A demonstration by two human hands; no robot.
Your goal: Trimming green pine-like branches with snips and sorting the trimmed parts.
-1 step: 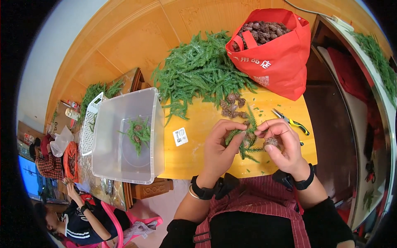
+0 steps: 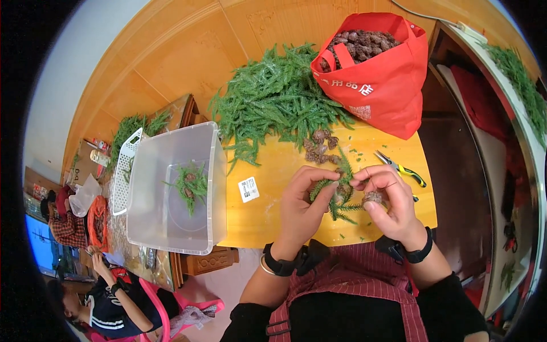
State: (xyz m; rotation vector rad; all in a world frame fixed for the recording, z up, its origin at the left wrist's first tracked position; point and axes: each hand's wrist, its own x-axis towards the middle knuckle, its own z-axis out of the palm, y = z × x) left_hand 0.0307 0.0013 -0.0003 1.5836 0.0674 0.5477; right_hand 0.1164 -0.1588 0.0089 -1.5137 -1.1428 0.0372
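My left hand (image 2: 303,200) pinches a green artificial pine sprig (image 2: 348,208) between thumb and fingers, low over the yellow table (image 2: 268,214). Opposite it, my right hand (image 2: 394,206) curls around a brown pine cone (image 2: 373,197), while its index fingertip reaches the sprig's edge. Part of the sprig's centre is covered by my fingers. Just beyond lie several loose pine cones (image 2: 319,151). Yellow-and-black pliers (image 2: 409,172) rest to the right of my right hand.
Green sprigs (image 2: 273,97) are heaped at the back, beside a red bag (image 2: 382,94) full of pine cones. On the left stands a clear plastic bin (image 2: 151,171) holding a finished-looking sprig cluster (image 2: 190,185). A white label (image 2: 248,189) lies nearby. Another person (image 2: 122,302) sits at lower left.
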